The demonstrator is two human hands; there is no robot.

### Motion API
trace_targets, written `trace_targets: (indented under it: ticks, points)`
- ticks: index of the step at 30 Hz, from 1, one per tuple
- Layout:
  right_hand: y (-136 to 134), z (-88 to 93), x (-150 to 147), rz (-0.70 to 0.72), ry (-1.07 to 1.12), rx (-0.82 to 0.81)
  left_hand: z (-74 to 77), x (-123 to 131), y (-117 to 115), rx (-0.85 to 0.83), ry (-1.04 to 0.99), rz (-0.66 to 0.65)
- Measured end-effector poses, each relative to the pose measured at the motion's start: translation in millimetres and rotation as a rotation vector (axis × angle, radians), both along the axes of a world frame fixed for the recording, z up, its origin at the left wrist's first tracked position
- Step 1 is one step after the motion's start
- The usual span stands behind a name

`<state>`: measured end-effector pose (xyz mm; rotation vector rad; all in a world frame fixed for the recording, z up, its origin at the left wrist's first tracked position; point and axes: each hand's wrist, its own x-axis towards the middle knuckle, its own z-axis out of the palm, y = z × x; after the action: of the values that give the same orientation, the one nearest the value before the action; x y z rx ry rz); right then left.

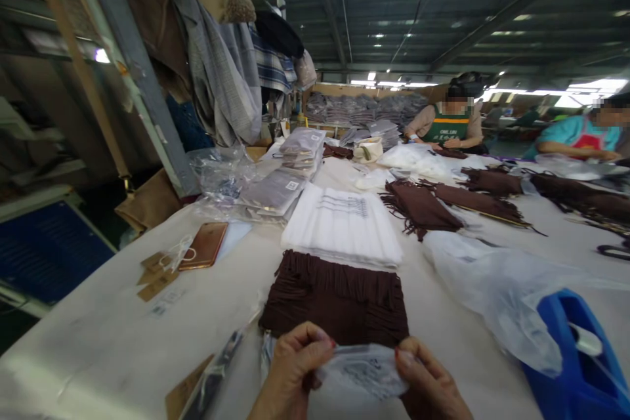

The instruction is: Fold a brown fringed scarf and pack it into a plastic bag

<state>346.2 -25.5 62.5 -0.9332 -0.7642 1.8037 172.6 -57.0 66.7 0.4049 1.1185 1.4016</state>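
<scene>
At the near edge of the worktop (123, 335), the left hand (290, 367) and right hand (428, 384) each pinched one side of a clear plastic bag (361, 371), grips clamped on it. The step appeared to be opening the bag; the folded brown fringed garment (335, 298) lay just beyond it, so the next move likely called for spreading the bag mouth.

Left hand (290, 367) at 7 o'clock, right hand (428, 384) at 5 o'clock: both bare, no sleeves visible; red-painted fingernails.

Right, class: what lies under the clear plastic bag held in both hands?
Under the clear plastic bag, pinched by the left hand and right hand, lies a folded dark brown fringed cloth. Its near edge is covered by the bag.
</scene>
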Motion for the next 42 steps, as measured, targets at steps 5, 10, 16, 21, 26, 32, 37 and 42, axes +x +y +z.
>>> trace_targets:
  ticks: [5, 10, 16, 21, 26, 32, 37, 42]
  points:
    - [11.5, 5.7, -14.7, -0.047, -0.054, 0.031, 15.6, -14.7, 2.8, 0.14, 0.163, 0.133]
    - [23.1, 10.7, -28.1, -0.087, -0.039, 0.106, 22.0, -18.5, 19.3, 0.134, 0.191, 0.114]
    - [43.5, 9.8, -31.8, -0.107, -0.183, 0.085, 11.1, -30.4, 61.0, 0.062, 1.093, 0.084]
    - [84.1, -2.0, -26.8, -0.136, -1.02, 0.52, -1.4, -35.8, 92.4, 0.046, 1.55, 0.015]
    - [108.9, -11.8, -29.7, -0.092, -1.435, 0.559, -21.9, -40.0, 111.2, 0.073, 1.901, -0.105]
    - [108.0, -17.8, -37.1, -0.016, -1.581, 0.533, -20.9, -34.9, 104.7, 0.156, 2.123, -0.066]
    - [111.1, -23.6, -26.3, 0.027, -1.554, 0.542, -29.8, -18.9, 91.9, 0.689, 2.061, -0.325]
    - [112.2, -19.4, -0.2, -0.156, -1.497, 0.707, -38.4, -17.5, 85.8, 0.485, 1.741, -0.599]
